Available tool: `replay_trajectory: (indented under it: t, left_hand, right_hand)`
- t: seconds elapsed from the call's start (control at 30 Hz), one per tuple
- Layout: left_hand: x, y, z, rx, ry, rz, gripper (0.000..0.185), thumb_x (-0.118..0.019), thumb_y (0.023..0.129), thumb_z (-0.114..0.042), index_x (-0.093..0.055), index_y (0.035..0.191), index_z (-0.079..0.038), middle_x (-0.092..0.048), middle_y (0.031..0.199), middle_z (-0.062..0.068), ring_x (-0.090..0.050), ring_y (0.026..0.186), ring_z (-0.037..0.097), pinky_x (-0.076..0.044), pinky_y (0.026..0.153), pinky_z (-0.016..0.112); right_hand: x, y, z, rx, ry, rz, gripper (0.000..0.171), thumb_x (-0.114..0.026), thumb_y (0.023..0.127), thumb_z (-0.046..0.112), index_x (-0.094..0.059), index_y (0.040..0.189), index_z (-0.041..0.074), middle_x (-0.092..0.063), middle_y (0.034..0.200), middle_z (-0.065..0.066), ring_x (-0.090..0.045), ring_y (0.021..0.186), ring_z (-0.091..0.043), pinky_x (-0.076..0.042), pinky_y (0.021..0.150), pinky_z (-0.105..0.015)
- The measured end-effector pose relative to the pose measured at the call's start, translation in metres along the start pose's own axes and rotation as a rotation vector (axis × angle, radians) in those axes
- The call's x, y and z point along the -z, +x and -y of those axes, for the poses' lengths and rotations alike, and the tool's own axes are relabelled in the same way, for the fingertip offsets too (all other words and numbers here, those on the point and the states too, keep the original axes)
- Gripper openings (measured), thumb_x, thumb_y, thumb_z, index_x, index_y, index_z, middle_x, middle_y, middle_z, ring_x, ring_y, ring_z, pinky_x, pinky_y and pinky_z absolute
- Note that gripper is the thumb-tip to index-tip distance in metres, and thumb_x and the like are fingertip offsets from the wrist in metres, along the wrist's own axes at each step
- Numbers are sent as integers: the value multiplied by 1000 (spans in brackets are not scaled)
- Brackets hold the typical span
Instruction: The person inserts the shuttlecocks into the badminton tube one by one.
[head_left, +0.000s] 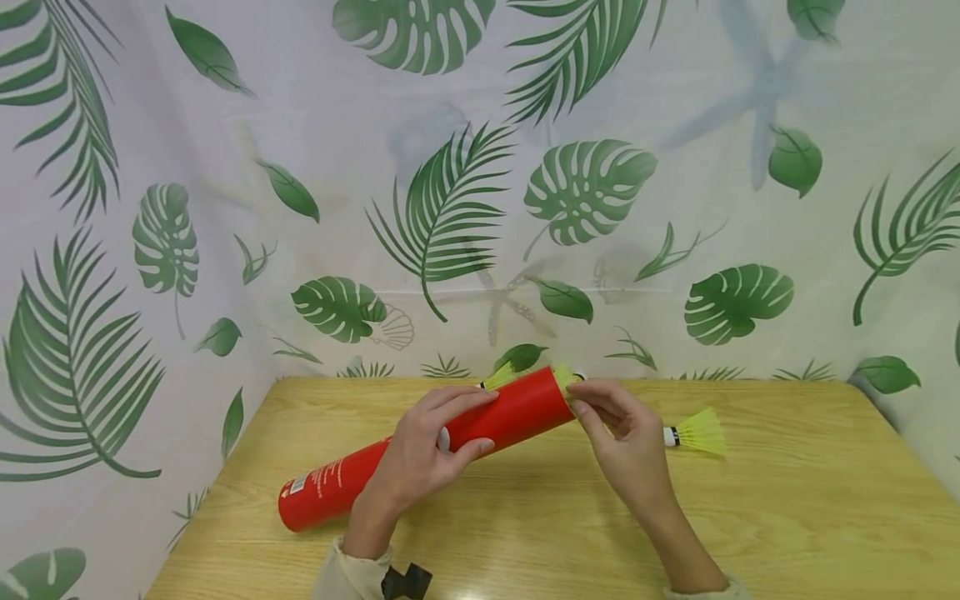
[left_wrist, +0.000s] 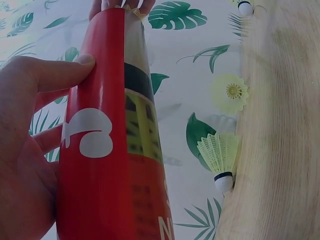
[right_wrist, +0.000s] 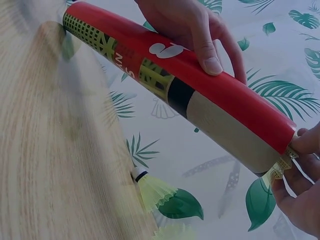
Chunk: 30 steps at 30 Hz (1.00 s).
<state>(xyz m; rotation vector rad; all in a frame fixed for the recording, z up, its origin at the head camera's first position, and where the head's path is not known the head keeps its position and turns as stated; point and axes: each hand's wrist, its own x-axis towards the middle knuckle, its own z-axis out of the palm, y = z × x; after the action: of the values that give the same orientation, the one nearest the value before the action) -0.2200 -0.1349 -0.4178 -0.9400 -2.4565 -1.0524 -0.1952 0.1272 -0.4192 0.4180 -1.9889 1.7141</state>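
Your left hand point(head_left: 429, 446) grips the red tube point(head_left: 517, 410) while your right hand point(head_left: 628, 446) pinches a yellow shuttlecock point(right_wrist: 281, 164) at its mouth.
Your left fingers and thumb wrap the tube around its middle; it slants from its base, left of that hand, up to the mouth at your right fingertips, where the shuttlecock's skirt edge pokes out. Just right of your right hand, a loose shuttlecock point(head_left: 701, 432) lies on the wooden table point(head_left: 795, 508); another one point(head_left: 499, 377) shows beyond your left fingertips, partly hidden behind the tube.
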Motion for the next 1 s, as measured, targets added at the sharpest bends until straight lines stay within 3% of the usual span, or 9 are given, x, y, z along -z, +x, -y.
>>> replay_trajectory:
  t: [0.63,1.0]
  left_hand:
    - [0,3,0,-17,-1,0,49,-81,89,-27,-66,136,-27,-62,137,-6,-57,123,15,-58,91,40]
    - [-2,1,0,1,-2,9,50,-81,89,-25,-66,136,-27,-61,138,-6,-57,123,16,-57,92,41]
  right_hand:
    - [0,-1,1,-75,56,75,15,-61,101,-2,-65,115,-3,-74,109,-15,-71,102,-13,-55,90,-23]
    - [-1,-3,1,-76,64,97,15,-57,102,-2,-61,117,-4,-73,113,-18,-71,106,-13,-54,93,-23]
